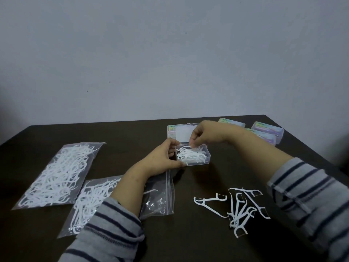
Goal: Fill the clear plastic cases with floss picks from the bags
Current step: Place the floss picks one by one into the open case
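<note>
At the far left of the dark table (132, 133) lies a sealed bag (58, 174) packed full of white floss picks, untouched as far as can be seen. Just right of it sits a second bag (90, 201), partly hidden under the left forearm; its right half looks nearly empty, so it is probably the one being drawn from. The left hand (162, 157) has its fingers curled round the near-left corner of the open clear case (192, 155), steadying it. The case holds a loose heap of picks that covers its floor but does not look packed tight, and its lid (181, 134) stands open behind. The right hand (203, 134) hovers over the case with fingertips (191, 145) pointing down; they seem to pinch or release a pick, though blur makes that uncertain. Nearer the person, right of centre, a loose pile of picks (239, 207) waits on the table. At the far right corner three closed cases (268, 133) are grouped; whether they are filled cannot be told. Judging from this, one case is mid-fill, with the loose pile and most of both bags left to go
</note>
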